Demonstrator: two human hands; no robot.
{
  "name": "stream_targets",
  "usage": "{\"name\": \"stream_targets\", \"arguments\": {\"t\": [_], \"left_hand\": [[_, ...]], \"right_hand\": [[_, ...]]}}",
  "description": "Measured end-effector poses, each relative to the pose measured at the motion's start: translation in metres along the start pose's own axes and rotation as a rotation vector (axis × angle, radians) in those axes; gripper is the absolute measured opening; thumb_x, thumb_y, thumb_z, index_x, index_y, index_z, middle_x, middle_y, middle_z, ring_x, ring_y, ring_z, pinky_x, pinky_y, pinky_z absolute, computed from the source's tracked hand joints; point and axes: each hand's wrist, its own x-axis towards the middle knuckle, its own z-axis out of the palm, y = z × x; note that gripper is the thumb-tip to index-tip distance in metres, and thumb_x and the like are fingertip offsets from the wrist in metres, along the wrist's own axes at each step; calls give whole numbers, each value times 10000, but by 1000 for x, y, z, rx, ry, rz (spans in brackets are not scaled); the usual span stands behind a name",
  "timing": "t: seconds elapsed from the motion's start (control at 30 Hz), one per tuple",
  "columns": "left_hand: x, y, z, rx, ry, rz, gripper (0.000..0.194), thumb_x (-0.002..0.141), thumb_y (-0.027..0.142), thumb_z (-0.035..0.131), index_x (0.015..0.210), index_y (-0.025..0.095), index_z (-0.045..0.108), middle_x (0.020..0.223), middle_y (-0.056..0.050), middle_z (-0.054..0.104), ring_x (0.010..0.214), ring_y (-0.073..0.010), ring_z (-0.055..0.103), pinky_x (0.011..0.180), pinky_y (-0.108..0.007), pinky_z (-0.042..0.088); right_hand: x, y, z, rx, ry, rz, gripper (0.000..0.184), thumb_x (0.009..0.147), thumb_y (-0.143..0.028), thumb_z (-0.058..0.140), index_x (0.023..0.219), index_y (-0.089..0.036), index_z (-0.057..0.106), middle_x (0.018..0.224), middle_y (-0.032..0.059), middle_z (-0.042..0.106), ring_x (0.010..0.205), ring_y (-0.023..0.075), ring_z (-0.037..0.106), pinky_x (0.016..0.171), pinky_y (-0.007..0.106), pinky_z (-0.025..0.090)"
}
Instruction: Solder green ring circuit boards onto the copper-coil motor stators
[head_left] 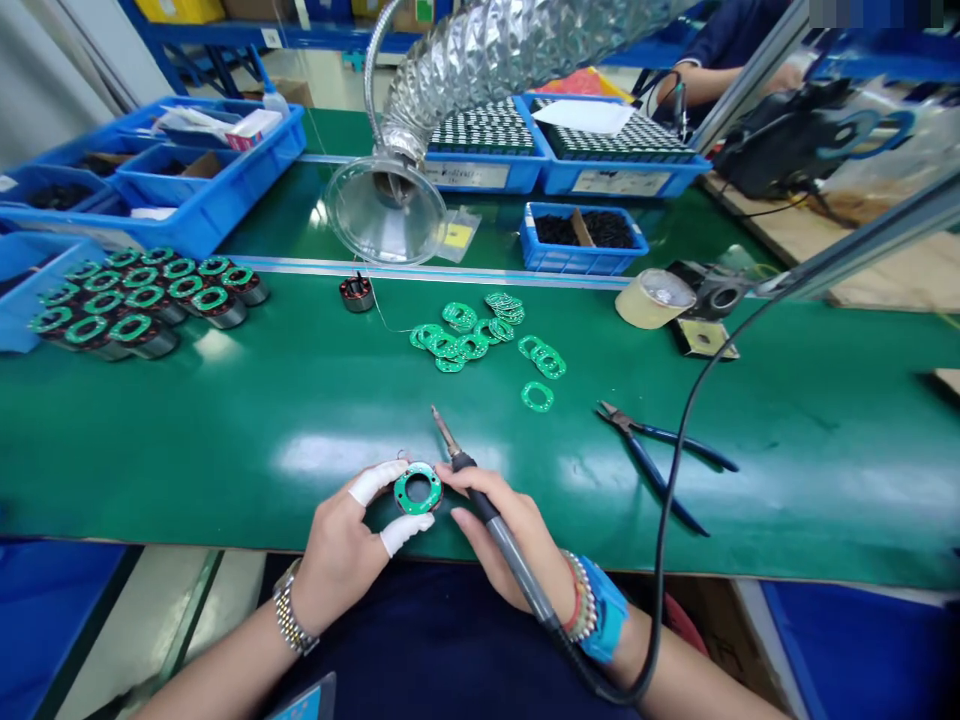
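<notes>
At left, a blue compartment tray (247, 182) backs onto a cluster of wire-wound stators (146, 337), about 16 in all (overlap makes the tally approximate), each topped with a green ring on the green desk (225, 430). The left hand (337, 550), finger cots on thumb and forefinger, has its grip closed around one ring-topped stator (418, 490) at the front edge of the desk. Beyond it stands one bare stator (356, 293), its top without a ring. One soldering iron (517, 560) rests in the closed grip of the right hand (536, 545), its forefinger at the held stator's side, its thumb apart from it and the iron's tip clear of the ring. Farther up lie loose green ring boards (472, 347): a heap too overlapped to count, a short row of three or so, and one alone. The work appears well along but unfinished, with the cluster and held stator topped and the bare one lacking its board; whether the held one's joints are complete cannot be told. At right are one small blue basket (585, 262), one pair of side cutters (649, 465) and one tape roll (655, 300).
</notes>
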Motion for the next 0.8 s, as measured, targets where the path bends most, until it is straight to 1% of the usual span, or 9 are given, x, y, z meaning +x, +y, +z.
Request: {"name": "stream_targets", "arguments": {"t": [0.13, 0.2, 0.27, 0.37, 0.43, 0.47, 0.63, 0.8], "left_hand": [[2, 1, -1, 38, 13, 16, 441, 719, 392, 690, 1094, 201, 556, 1066, -83, 679, 915, -233, 669, 813, -371, 562], [3, 2, -2, 32, 15, 10, 426, 719, 388, 690, 1079, 201, 563, 1048, -78, 686, 897, -228, 675, 799, -362, 570], [4, 4, -3, 5, 9, -12, 408, 722, 387, 687, 1064, 201, 567, 1018, -69, 694, 878, -221, 680, 784, -351, 578], [4, 5, -3, -9, 9, -36, 404, 719, 393, 688, 1053, 199, 569, 997, -64, 695, 877, -222, 680, 779, -349, 582], [4, 4, -3, 0, 14, -40, 417, 711, 401, 692, 1055, 200, 568, 1001, -66, 690, 876, -224, 680, 776, -351, 583], [4, 3, -3, 3, 14, -42, 420, 711, 404, 692, 1057, 202, 567, 1006, -67, 687, 876, -225, 679, 776, -351, 583], [2, 2, -3, 22, 10, -66, 419, 712, 410, 687, 1058, 207, 564, 991, -67, 683, 857, -226, 679, 771, -356, 582], [2, 4, -3, 17, 5, -90, 405, 707, 403, 692, 1040, 209, 567, 957, -56, 681, 852, -219, 674, 771, -352, 578]], "right_hand": [[1, 4, 6, -55, -10, -120, 378, 827, -33, 413, 1167, -191, 461, 1205, 110, 565, 1155, 181, 515, 956, 345, 448], [3, 5, 6, -89, -22, -145, 390, 818, -30, 413, 1169, -188, 469, 1178, 108, 577, 1155, 188, 510, 956, 354, 448], [5, 4, 1, -93, -17, -110, 376, 827, -50, 420, 1171, -193, 473, 1110, 94, 611, 1086, 179, 561, 913, 329, 479], [7, 4, -9, -76, 85, -24, 322, 850, -98, 439, 1153, -199, 484, 1053, 77, 636, 970, 159, 621, 846, 288, 508], [6, 5, -13, -67, 146, -6, 297, 855, -119, 454, 1137, -203, 493, 1052, 71, 637, 957, 158, 625, 843, 285, 503], [6, 6, -14, -58, 152, -6, 291, 855, -121, 459, 1131, -204, 495, 1049, 69, 636, 957, 158, 622, 845, 285, 500], [8, 9, -6, 59, 145, 25, 294, 838, -105, 483, 1112, -210, 469, 982, 45, 628, 879, 136, 622, 809, 253, 499], [16, 9, 4, 117, 168, 13, 341, 810, -82, 515, 1119, -213, 459, 880, 12, 603, 761, 107, 600, 750, 220, 495]]}}
